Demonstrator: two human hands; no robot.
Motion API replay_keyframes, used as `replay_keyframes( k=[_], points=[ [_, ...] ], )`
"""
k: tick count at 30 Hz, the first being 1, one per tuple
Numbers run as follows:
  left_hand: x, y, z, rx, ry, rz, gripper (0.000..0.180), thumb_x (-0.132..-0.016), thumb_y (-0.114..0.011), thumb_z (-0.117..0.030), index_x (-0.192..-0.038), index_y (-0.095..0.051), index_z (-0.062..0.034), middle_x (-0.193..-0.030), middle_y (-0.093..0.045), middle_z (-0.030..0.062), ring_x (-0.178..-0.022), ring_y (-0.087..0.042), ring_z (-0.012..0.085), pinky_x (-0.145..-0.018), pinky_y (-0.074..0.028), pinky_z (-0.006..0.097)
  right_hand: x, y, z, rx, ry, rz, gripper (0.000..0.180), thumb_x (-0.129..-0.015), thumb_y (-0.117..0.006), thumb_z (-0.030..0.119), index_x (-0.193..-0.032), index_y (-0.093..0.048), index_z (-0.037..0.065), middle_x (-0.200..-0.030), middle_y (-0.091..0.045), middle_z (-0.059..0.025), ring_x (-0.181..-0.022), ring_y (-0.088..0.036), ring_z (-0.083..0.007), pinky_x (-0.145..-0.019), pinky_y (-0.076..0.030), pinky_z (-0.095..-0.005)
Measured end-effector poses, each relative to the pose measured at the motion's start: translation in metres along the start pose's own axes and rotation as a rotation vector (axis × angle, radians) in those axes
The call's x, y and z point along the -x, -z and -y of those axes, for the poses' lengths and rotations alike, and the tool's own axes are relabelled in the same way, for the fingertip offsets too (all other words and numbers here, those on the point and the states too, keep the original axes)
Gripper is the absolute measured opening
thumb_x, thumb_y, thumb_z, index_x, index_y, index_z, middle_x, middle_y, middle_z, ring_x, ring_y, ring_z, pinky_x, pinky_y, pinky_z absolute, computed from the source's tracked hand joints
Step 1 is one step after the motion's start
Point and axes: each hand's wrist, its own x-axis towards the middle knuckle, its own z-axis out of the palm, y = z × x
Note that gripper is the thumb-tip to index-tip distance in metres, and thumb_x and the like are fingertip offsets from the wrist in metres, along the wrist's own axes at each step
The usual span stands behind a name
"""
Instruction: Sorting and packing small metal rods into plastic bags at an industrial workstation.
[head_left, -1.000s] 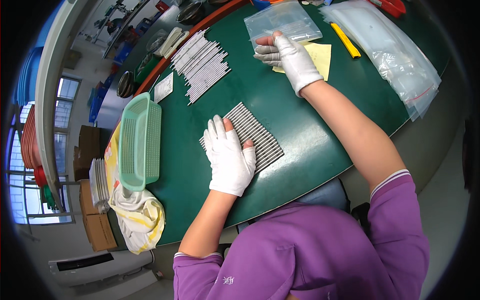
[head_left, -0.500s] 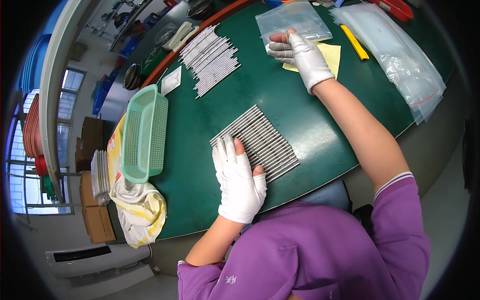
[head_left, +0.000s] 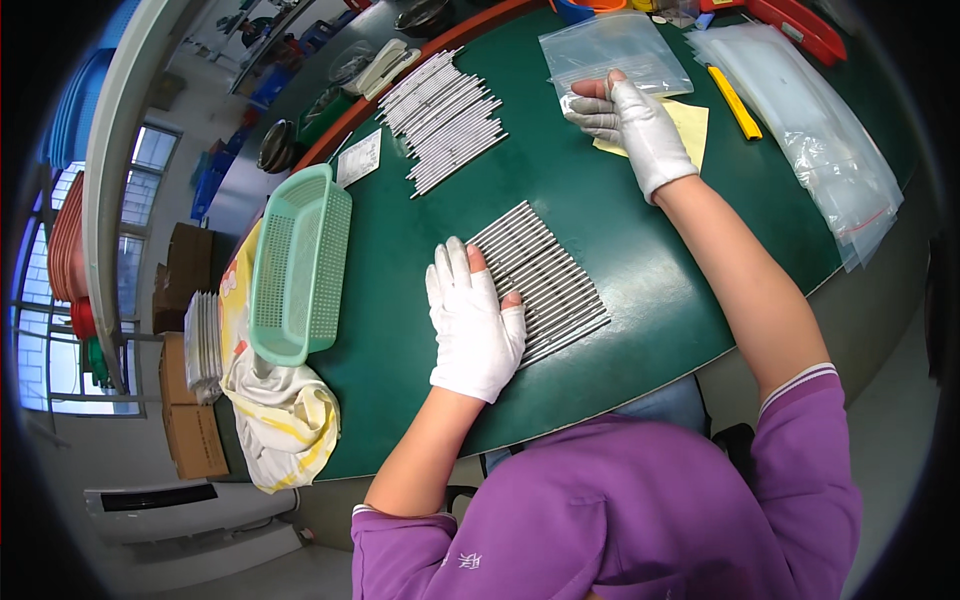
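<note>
My left hand [head_left: 470, 335], in a white glove with bare thumb and index fingertips, lies flat with fingers stretched at the left side of a row of thin metal rods [head_left: 550, 275]. It covers the rods' left ends. My right hand [head_left: 645, 130], gloved alike, is farther off over a yellow paper [head_left: 690, 125] and the near edge of a clear plastic bag [head_left: 620, 45]. Its fingers point left with the thumb raised apart, and no held thing shows. A second, uneven group of metal rods [head_left: 440, 120] lies at the far left of the green table.
A light green basket [head_left: 335, 250] stands at the left, beside a white and yellow cloth [head_left: 285, 420]. A white card [head_left: 360, 158] lies behind the basket. At the right are a yellow cutter knife [head_left: 735, 103], stacked clear plastic bags [head_left: 810, 140] and a red tray [head_left: 797, 28].
The view has shifted slightly. My left hand has slid a little farther away along the rods' left side, now hiding their left corner. My right hand stays over the paper and bag.
</note>
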Motion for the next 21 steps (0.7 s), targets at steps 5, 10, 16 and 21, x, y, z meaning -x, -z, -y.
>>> replay_keyframes(
  k=[5, 10, 16, 21],
  points=[
    [-0.016, -0.009, 0.017, -0.033, 0.003, -0.049, 0.059, -0.083, -0.051, -0.021, -0.126, -0.032, 0.0155, -0.132, -0.032, 0.035, -0.125, -0.028, 0.047, -0.107, -0.017, 0.052, 0.001, -0.001, 0.0, 0.023, 0.004, 0.004, 0.054, -0.095, -0.034, 0.047, -0.108, -0.059, 0.001, -0.097, -0.065, -0.0108, -0.091, -0.063, -0.0179, -0.085, -0.047, -0.0286],
    [-0.034, -0.018, 0.034, -0.066, 0.053, -0.027, 0.057, -0.085, -0.048, -0.023, -0.127, -0.035, 0.014, -0.134, -0.032, 0.0318, -0.127, -0.028, 0.0442, -0.108, -0.017, 0.05, -0.001, 0.0, -0.002, 0.029, 0.003, 0.006, 0.054, -0.095, -0.034, 0.047, -0.108, -0.059, 0.002, -0.097, -0.065, -0.011, -0.092, -0.063, -0.0179, -0.085, -0.047, -0.0282],
    [-0.054, -0.026, 0.053, -0.063, 0.067, -0.05, 0.054, -0.084, -0.046, -0.021, -0.125, -0.036, 0.0134, -0.133, -0.034, 0.0307, -0.126, -0.029, 0.0445, -0.107, -0.019, 0.05, -0.004, -0.001, -0.005, 0.018, 0.023, 0.034, 0.054, -0.095, -0.035, 0.047, -0.107, -0.06, 0.001, -0.095, -0.065, -0.0107, -0.088, -0.063, -0.0168, -0.081, -0.048, -0.027],
    [-0.067, -0.035, 0.067, -0.099, 0.038, -0.123, 0.053, -0.082, -0.047, -0.021, -0.121, -0.04, 0.0136, -0.13, -0.037, 0.0309, -0.122, -0.033, 0.0452, -0.105, -0.023, 0.05, -0.005, 0.0, -0.006, 0.017, 0.036, 0.033, 0.052, -0.095, -0.035, 0.046, -0.105, -0.06, 0.001, -0.092, -0.066, -0.0104, -0.085, -0.063, -0.0161, -0.08, -0.048, -0.0263]
  ],
)
